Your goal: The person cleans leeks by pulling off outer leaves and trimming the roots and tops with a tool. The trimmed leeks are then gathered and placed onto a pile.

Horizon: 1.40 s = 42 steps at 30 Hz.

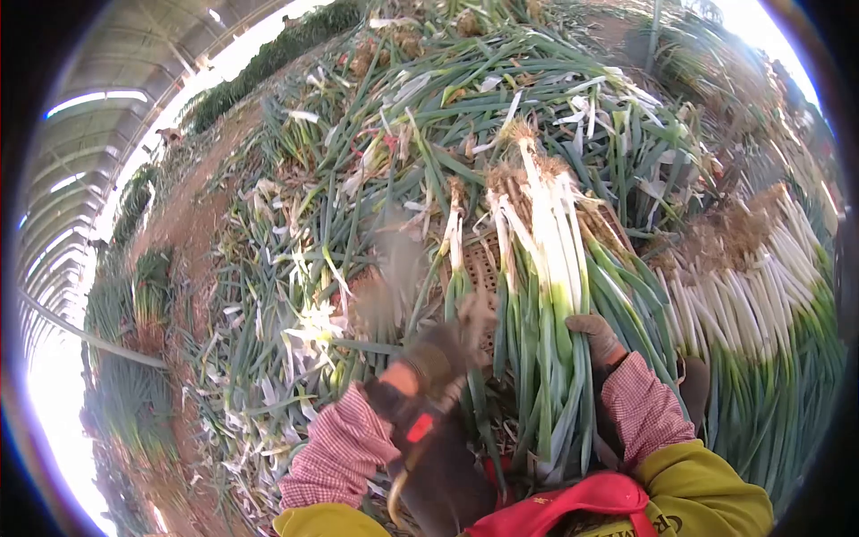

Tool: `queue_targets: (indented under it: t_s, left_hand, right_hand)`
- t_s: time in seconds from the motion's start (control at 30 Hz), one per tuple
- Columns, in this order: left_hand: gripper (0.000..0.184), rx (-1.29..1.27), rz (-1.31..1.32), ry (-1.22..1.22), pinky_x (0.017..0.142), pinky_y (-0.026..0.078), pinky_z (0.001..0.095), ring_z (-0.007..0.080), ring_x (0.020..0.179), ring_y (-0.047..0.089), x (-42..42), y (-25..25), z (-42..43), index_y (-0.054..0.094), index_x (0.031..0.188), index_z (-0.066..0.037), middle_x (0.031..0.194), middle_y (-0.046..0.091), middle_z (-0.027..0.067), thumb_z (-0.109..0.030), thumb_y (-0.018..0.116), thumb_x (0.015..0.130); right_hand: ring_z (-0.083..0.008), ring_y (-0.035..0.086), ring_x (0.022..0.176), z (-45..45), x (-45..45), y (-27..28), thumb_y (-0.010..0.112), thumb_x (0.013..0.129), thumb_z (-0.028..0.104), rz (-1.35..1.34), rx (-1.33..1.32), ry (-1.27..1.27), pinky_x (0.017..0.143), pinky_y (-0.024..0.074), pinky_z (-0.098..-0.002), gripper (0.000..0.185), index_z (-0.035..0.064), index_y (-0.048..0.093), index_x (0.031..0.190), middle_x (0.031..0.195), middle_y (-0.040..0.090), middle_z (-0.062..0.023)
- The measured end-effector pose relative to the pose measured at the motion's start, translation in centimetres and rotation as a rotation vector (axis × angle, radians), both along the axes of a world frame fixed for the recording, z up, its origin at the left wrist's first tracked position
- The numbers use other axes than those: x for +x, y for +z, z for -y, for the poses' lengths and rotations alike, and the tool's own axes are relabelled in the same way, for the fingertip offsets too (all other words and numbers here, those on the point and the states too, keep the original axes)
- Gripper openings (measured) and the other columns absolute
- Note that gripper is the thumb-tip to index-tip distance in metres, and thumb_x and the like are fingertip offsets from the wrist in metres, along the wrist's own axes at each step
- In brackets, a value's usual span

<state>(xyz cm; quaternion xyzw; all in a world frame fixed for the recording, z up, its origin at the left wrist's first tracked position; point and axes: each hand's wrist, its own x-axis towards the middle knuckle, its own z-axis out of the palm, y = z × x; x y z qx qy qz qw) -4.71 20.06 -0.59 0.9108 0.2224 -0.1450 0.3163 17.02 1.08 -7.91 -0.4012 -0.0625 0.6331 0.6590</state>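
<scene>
My right hand [598,338], in a brownish glove, is closed at the right edge of a bunch of green onions [557,242], where white stalks turn green. Their roots point away from me and their leaves hang toward my lap. My left hand [443,353], also gloved, is smeared by motion left of the bunch, near a smaller green onion [456,237]; its fingers cannot be made out. A dark item with a red patch [419,428] shows by my left wrist. Under the onions lies a brown perforated surface [483,277].
A row of cleaned green onions [747,304] lies at my right, roots inward. Loose leaves and peelings [286,259] cover the ground ahead and left. More onion bundles [152,282] stand at far left beside bare soil [192,206], under an arched roof [98,116].
</scene>
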Motion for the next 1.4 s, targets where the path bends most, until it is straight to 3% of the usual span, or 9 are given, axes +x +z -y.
queue_targets:
  t_s: [0.2,0.23,0.4,0.57,0.67,0.73,0.87,1.1,1.4]
  left_hand:
    - [0.063,-0.043,-0.018,-0.129,0.090,0.047,0.0478,0.0412,0.101,0.058,2.2,-1.4,11.1,0.035,0.135,-0.006,0.107,0.056,0.0317,-0.032,0.060,0.083]
    - [0.067,0.026,0.047,-0.005,0.095,0.044,0.0424,0.0421,0.105,0.058,3.0,0.9,11.2,0.040,0.130,0.005,0.134,0.044,0.0255,-0.037,0.063,0.083]
    - [0.055,0.052,0.915,0.346,0.085,0.049,0.0416,0.0364,0.096,0.060,7.1,11.7,7.2,0.049,0.126,-0.005,0.103,0.061,0.0214,-0.025,0.064,0.077]
    - [0.061,0.801,0.225,-0.344,0.102,0.039,0.0356,0.0293,0.121,0.048,13.4,11.2,0.9,0.051,0.129,-0.005,0.131,0.052,0.0124,-0.041,0.062,0.081]
    - [0.026,1.013,0.331,-0.195,0.082,0.050,0.0392,0.0316,0.095,0.062,12.7,11.2,-1.6,0.067,0.102,-0.016,0.101,0.066,0.0136,-0.028,0.059,0.081]
    - [0.041,0.141,0.530,0.587,0.077,0.049,0.0418,0.0305,0.086,0.064,10.6,21.0,5.6,0.060,0.109,0.003,0.090,0.064,0.0216,-0.030,0.057,0.086]
    - [0.028,0.623,1.034,0.505,0.065,0.053,0.0404,0.0280,0.076,0.065,6.7,25.0,2.9,0.064,0.103,-0.004,0.085,0.067,0.0113,-0.026,0.054,0.087]
    - [0.042,1.338,-0.186,1.007,0.081,0.052,0.0389,0.0262,0.094,0.066,-15.1,37.1,-12.2,0.065,0.108,-0.010,0.099,0.069,0.0118,-0.044,0.054,0.086]
    - [0.041,0.965,0.204,0.389,0.080,0.052,0.0383,0.0258,0.094,0.065,-11.8,14.1,-4.5,0.062,0.112,-0.009,0.102,0.068,0.0116,-0.042,0.054,0.087]
  right_hand:
    - [-0.0285,0.065,0.095,5.2,-1.1,7.5,0.079,0.069,0.021,0.058,0.357,0.136,0.084,0.0535,-0.0388,0.065,-0.0006,0.051,0.124,0.111,0.063,-0.0178]
    - [-0.0289,0.065,0.095,6.0,-1.2,8.0,0.080,0.068,0.022,0.080,0.374,0.180,0.085,0.0527,-0.0386,0.064,-0.0009,0.053,0.121,0.108,0.064,-0.0189]
    - [-0.0253,0.065,0.093,10.5,-2.3,10.8,0.080,0.068,0.017,0.111,0.385,0.275,0.084,0.0521,-0.0362,0.060,0.0002,0.055,0.119,0.106,0.066,-0.0137]
    - [-0.0200,0.064,0.094,12.6,-3.4,10.5,0.080,0.067,0.013,0.190,0.324,0.393,0.084,0.0514,-0.0343,0.058,0.0051,0.058,0.120,0.106,0.066,-0.0080]
    - [-0.0184,0.063,0.091,12.6,-2.0,9.9,0.081,0.066,0.013,0.247,0.376,0.459,0.083,0.0507,-0.0324,0.057,0.0048,0.060,0.118,0.106,0.066,-0.0071]
    - [-0.0175,0.063,0.090,12.1,0.2,10.1,0.080,0.066,0.014,0.264,0.423,0.497,0.083,0.0505,-0.0319,0.055,0.0048,0.061,0.116,0.107,0.065,-0.0072]
    - [-0.0154,0.064,0.083,9.9,7.1,1.5,0.080,0.069,0.018,0.540,0.391,0.521,0.081,0.0511,-0.0312,0.052,0.0019,0.061,0.115,0.093,0.068,-0.0059]
    - [-0.0236,0.064,0.090,17.4,4.7,8.5,0.082,0.069,0.013,0.509,0.476,0.697,0.080,0.0520,-0.0367,0.059,-0.0021,0.055,0.118,0.104,0.065,-0.0141]
    - [-0.0228,0.062,0.097,13.5,-0.4,8.7,0.079,0.063,0.002,0.036,0.641,0.994,0.084,0.0505,-0.0345,0.062,-0.0022,0.054,0.120,0.107,0.064,-0.0134]
